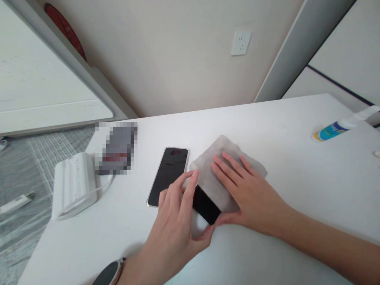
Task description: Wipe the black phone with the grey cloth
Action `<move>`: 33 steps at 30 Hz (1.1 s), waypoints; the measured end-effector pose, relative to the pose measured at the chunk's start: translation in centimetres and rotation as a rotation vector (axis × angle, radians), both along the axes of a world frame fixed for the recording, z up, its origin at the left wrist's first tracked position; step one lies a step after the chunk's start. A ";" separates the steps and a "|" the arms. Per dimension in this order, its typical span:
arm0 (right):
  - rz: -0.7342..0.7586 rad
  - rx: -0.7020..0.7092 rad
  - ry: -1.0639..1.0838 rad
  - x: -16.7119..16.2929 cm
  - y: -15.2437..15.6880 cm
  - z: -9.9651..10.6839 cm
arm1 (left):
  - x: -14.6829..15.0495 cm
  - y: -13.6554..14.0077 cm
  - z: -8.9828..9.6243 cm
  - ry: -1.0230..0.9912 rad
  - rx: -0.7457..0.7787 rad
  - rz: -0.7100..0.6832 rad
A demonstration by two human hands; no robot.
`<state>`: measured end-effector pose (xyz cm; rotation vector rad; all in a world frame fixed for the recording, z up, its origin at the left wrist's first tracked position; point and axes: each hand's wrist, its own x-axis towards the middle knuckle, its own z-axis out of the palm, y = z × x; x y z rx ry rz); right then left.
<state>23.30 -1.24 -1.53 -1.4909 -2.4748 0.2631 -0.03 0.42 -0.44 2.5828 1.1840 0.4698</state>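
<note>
No readable text; lettering on bottle label too blurred

So on the left end of the white surface there's a chunky white box with a white cable, right by some pixelated dark item. Blue-and-white bottle over on the right. Plus a wall outlet, greyish patterned floor covering, and something dark red up top left.
</note>
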 end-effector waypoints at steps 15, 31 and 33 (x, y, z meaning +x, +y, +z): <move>0.269 -0.021 0.019 -1.0 -1.2 -0.1 | -0.1 -0.1 -0.1 0.000 -0.026 -0.012; 0.123 0.031 -0.053 0.0 -0.9 -0.5 | 0.0 -0.1 -0.1 -0.023 -0.055 -0.026; -0.067 0.073 -0.086 0.4 -0.6 -0.6 | 0.0 -0.1 -0.2 -0.025 -0.052 -0.014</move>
